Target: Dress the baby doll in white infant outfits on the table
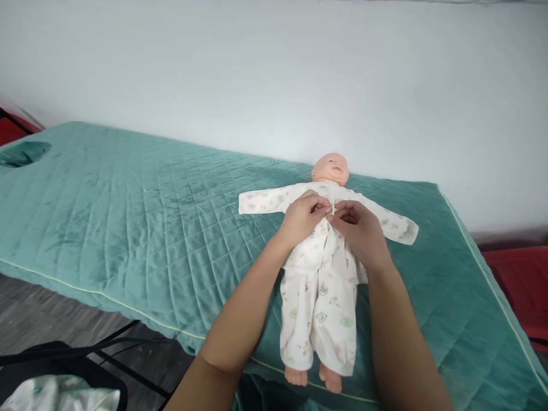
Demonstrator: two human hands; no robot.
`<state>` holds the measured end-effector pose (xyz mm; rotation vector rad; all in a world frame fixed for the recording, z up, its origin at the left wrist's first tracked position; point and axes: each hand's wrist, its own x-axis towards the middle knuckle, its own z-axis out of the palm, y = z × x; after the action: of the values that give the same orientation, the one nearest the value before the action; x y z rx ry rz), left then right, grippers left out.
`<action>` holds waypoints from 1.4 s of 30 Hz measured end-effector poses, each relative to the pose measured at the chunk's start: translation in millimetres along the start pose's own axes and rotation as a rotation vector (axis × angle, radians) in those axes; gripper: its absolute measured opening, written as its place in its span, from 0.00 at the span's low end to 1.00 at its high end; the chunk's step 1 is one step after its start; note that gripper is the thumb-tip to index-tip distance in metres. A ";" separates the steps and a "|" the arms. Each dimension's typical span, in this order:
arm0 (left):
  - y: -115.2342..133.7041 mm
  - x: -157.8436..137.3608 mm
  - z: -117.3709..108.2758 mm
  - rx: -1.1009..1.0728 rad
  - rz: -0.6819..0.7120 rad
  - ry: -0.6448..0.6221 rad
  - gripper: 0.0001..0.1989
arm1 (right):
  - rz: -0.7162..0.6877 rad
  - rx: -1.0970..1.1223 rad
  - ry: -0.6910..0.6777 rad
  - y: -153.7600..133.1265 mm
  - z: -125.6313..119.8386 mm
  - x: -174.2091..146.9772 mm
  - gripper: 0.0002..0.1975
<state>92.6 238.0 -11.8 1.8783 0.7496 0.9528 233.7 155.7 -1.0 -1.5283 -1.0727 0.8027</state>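
Note:
A baby doll [331, 166] lies on its back on a green quilted bed cover [141, 222], head toward the wall and bare feet toward me. It wears a white printed shirt [268, 200] with long sleeves spread to both sides, and matching pants [334, 319]. Over the doll's chest, my left hand [305, 216] pinches the shirt's front edge. Close beside it, my right hand [358, 228] pinches the other side of the same front opening. Fingertips of both hands nearly meet there, and they hide the fastening between them.
A pale wall [257, 74] runs behind the bed. Red seats [520, 279] stand past the bed's right end, with more red at the far left. At lower left, printed cloth [64, 394] lies on a black-framed item above the dark floor [38, 302].

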 end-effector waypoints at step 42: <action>-3.4 -3.9 0.2 -0.065 -0.060 0.077 0.03 | -0.097 -0.071 0.125 9.2 4.4 4.8 0.10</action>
<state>90.4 236.4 -16.1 1.7618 0.8071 1.0048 233.6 161.4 -10.8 -1.5519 -1.0833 0.6004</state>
